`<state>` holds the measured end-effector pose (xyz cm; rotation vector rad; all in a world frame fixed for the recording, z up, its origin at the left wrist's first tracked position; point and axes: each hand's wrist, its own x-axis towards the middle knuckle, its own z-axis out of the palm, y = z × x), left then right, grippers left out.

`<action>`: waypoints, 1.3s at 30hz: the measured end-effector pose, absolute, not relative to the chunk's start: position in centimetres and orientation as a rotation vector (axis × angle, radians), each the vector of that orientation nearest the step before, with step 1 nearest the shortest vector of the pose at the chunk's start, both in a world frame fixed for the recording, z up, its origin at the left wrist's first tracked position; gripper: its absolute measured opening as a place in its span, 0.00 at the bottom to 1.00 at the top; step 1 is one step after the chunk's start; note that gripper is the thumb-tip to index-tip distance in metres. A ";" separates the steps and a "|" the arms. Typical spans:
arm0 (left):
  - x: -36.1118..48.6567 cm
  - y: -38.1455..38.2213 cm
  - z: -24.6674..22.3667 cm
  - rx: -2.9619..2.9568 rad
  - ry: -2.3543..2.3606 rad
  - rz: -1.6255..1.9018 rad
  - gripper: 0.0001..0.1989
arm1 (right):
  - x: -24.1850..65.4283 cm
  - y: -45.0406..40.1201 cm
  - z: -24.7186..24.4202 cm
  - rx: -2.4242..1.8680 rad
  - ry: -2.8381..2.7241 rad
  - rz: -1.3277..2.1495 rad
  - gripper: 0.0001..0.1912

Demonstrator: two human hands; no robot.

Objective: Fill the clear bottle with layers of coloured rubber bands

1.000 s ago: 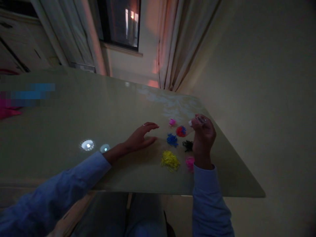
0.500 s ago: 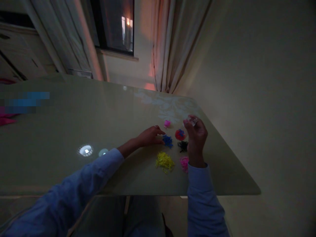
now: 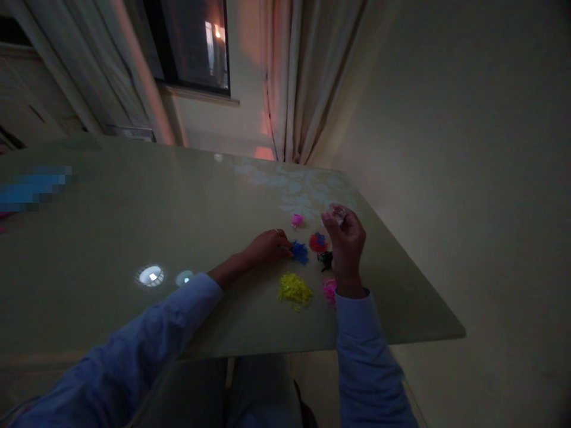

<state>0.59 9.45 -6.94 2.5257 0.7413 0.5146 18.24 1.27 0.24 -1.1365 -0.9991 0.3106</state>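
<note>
My left hand [image 3: 270,246] rests at the left edge of a pile of blue rubber bands [image 3: 299,252], its fingertips pinched together on the near strands. Raised over the table's right side, my right hand [image 3: 348,244] grips a small clear plastic piece [image 3: 338,214]; its exact kind is hard to make out. Between the hands lies a red round thing [image 3: 318,242] with blue bands on it. Black rubber bands [image 3: 325,260] and pink rubber bands [image 3: 329,291] are partly hidden by my right hand and wrist. Yellow rubber bands [image 3: 294,289] form a loose heap closer to me.
A small pink object [image 3: 297,220] sits beyond the blue pile. The glossy table [image 3: 214,208] reflects lights, and its right edge runs near the wall [image 3: 446,178]. A blurred blue item [image 3: 33,189] lies at the far left. Curtains [image 3: 289,77] hang behind.
The fingers of my left hand have closed from a spread pose onto the blue pile's edge. My right hand still holds the clear piece. The whole view has shifted slightly.
</note>
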 end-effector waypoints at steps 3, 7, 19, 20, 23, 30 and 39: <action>0.6 9.4 -7.1 2.559 0.714 0.520 0.10 | 18.2 1.4 0.1 -1.150 -1.002 0.305 0.18; 0.5 9.3 -7.1 2.579 0.685 0.539 0.10 | 18.1 1.4 0.1 -1.163 -1.001 0.325 0.19; 0.2 8.9 -6.3 2.693 0.626 0.565 0.13 | 18.1 1.4 0.2 -1.168 -0.981 0.310 0.19; 0.2 8.9 -6.3 2.702 0.627 0.557 0.14 | 18.1 1.4 0.2 -1.171 -0.977 0.312 0.20; 0.3 8.9 -6.2 2.726 0.653 0.518 0.15 | 18.1 1.4 0.2 -1.164 -0.961 0.328 0.21; 0.1 8.9 -6.3 2.690 0.674 0.559 0.13 | 18.2 1.5 0.3 -1.187 -0.964 0.314 0.22; -1.1 8.8 -6.0 2.644 0.562 0.551 0.15 | 18.4 1.6 0.0 -1.172 -0.972 0.299 0.20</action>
